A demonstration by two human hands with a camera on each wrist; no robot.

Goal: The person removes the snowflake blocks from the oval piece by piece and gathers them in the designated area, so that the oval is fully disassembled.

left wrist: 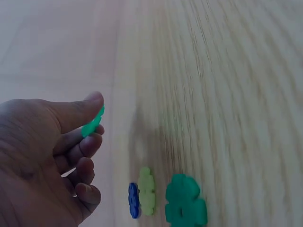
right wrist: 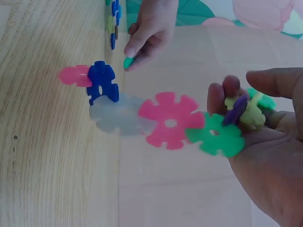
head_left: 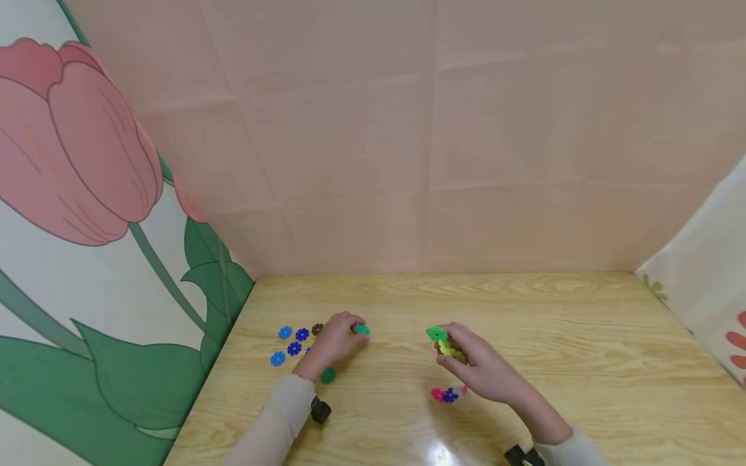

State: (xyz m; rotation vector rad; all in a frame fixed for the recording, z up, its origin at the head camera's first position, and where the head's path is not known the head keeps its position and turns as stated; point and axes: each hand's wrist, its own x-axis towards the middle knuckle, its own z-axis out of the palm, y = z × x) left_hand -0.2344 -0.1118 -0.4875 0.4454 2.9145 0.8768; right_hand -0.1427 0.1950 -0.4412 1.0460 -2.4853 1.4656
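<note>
Between thumb and fingertips, my left hand pinches a green snowflake disc, held above the wooden table in the left wrist view. My right hand grips one end of a chain of interlocked snowflake discs. At the fingers are yellow and purple discs. From there the chain runs outward through a green disc, a pink disc, a whitish translucent disc and a dark blue disc to a pink disc at its free end. The palm partly hides the held end.
Loose discs lie around the left forearm on the table: light blue, dark blue, brown and green. A pale yellow-green disc shows in the left wrist view. A pink cloth hangs behind; a tulip-printed panel borders the left.
</note>
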